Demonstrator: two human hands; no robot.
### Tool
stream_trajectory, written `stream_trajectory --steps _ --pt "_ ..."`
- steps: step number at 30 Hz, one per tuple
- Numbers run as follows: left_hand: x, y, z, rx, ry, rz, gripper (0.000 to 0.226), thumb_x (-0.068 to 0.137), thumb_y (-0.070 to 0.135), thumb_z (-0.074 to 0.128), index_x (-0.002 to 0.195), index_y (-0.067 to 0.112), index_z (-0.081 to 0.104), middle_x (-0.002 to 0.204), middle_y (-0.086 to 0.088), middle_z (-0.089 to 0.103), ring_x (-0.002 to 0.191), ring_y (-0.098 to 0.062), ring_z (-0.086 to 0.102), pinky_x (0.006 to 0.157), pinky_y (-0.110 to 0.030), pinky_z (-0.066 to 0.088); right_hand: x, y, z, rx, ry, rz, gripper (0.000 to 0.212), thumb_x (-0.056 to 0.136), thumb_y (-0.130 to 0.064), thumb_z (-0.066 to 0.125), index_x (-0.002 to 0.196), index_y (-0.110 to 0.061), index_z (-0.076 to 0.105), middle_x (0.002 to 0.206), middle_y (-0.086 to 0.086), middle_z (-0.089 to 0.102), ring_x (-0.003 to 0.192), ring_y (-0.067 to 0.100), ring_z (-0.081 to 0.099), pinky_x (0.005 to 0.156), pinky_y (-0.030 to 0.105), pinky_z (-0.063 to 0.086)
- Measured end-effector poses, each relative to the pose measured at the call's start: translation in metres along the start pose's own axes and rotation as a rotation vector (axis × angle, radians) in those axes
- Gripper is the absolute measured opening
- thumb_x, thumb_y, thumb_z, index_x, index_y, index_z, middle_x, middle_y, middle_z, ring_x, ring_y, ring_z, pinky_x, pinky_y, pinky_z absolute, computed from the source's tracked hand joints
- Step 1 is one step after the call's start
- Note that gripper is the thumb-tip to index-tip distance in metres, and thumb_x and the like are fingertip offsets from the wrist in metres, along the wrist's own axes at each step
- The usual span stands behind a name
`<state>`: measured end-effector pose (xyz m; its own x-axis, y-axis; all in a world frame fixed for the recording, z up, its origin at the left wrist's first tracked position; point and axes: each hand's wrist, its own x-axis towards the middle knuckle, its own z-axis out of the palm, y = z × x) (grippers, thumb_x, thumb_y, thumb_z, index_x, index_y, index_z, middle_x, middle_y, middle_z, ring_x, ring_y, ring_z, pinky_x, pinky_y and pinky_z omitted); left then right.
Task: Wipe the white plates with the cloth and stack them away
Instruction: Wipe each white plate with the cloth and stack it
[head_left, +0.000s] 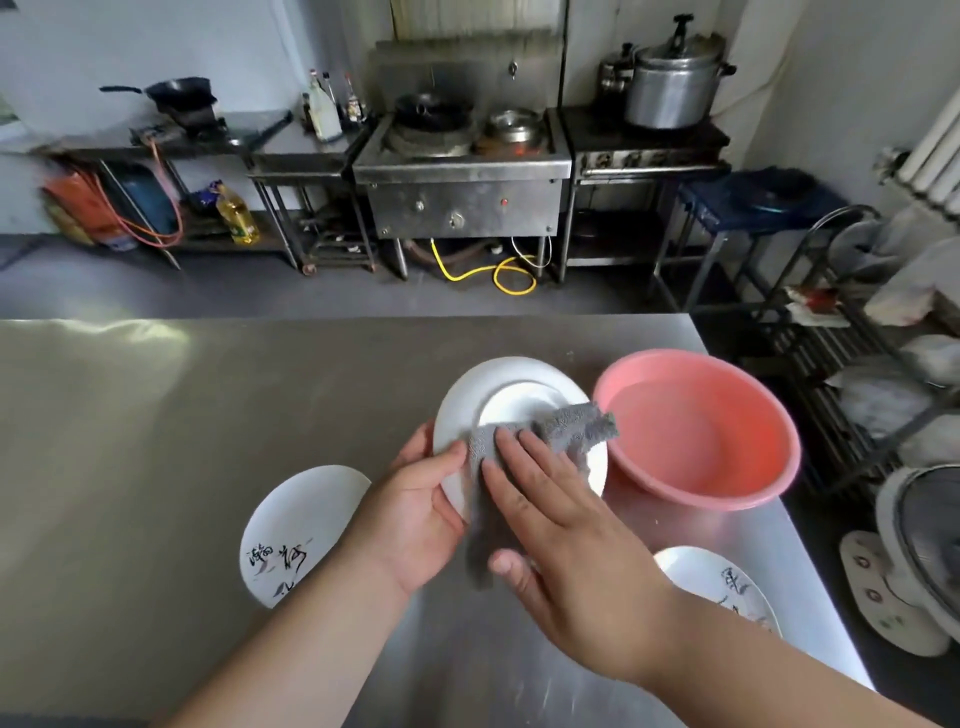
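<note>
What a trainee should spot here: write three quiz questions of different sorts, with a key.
1. True or false: the right hand presses the grey cloth onto the held plate.
2. Where does the pink basin stand? A) left of the held plate B) right of it C) on the floor
3. Short answer: which hand grips that plate by its rim?
Key: 1 true; 2 B; 3 the left hand.
</note>
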<state>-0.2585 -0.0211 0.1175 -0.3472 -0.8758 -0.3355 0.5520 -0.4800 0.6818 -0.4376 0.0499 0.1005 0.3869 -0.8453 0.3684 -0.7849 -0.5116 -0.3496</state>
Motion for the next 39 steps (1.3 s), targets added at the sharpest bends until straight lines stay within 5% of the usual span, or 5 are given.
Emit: stream_trajectory --steps 4,12,22,31,39 --pt "-0.006 0.003 0.004 0.022 0.004 0.012 0.048 0.098 0.006 0.052 0.146 0.005 0.053 0.141 -0.021 0.064 0.128 -0.033 0.065 0.102 -0.047 0.057 0.023 0.022 -0.007 -0.168 -0.100 0.004 0.082 0.104 -0.067 0.025 0.166 -0.014 0.012 0.175 0.007 0.002 0.162 0.027 -0.005 0.129 0.056 0.011" --pt "-0.018 0.006 0.006 0.003 0.030 0.068 0.049 0.096 0.007 0.053 0.145 0.004 0.055 0.140 -0.022 0.064 0.134 -0.036 0.060 0.120 -0.053 0.039 -0.006 0.004 -0.001 -0.199 -0.025 -0.016 0.091 0.102 -0.071 0.024 0.164 -0.004 0.022 0.174 0.011 0.011 0.161 0.035 0.006 0.125 0.059 0.021" --pt "-0.040 0.018 0.018 0.096 -0.146 0.086 0.046 0.094 0.005 0.059 0.140 0.007 0.062 0.138 -0.025 0.065 0.121 -0.034 0.068 0.099 -0.042 0.059 0.059 0.010 -0.060 -0.252 -0.104 0.062 0.097 0.093 -0.078 0.002 0.166 -0.015 0.010 0.175 0.006 0.002 0.162 0.029 0.002 0.127 0.058 0.008" --pt "-0.047 0.028 0.032 0.299 -0.224 0.186 0.042 0.079 -0.005 0.051 0.101 0.017 0.079 0.093 -0.012 0.073 0.090 -0.023 0.071 0.079 -0.029 0.060 0.082 -0.029 -0.073 -0.244 0.022 -0.232 0.069 0.108 -0.052 0.019 0.152 -0.011 0.053 0.162 0.006 0.045 0.149 0.031 0.042 0.122 0.050 0.030" --pt "-0.052 0.048 0.033 0.193 -0.215 0.170 0.047 0.091 0.010 0.060 0.137 0.009 0.065 0.137 -0.024 0.066 0.123 -0.036 0.067 0.101 -0.043 0.058 0.057 -0.016 -0.057 -0.138 0.234 0.144 0.068 0.108 -0.043 0.032 0.161 -0.001 0.030 0.171 0.013 0.022 0.160 0.033 0.014 0.127 0.054 0.021"
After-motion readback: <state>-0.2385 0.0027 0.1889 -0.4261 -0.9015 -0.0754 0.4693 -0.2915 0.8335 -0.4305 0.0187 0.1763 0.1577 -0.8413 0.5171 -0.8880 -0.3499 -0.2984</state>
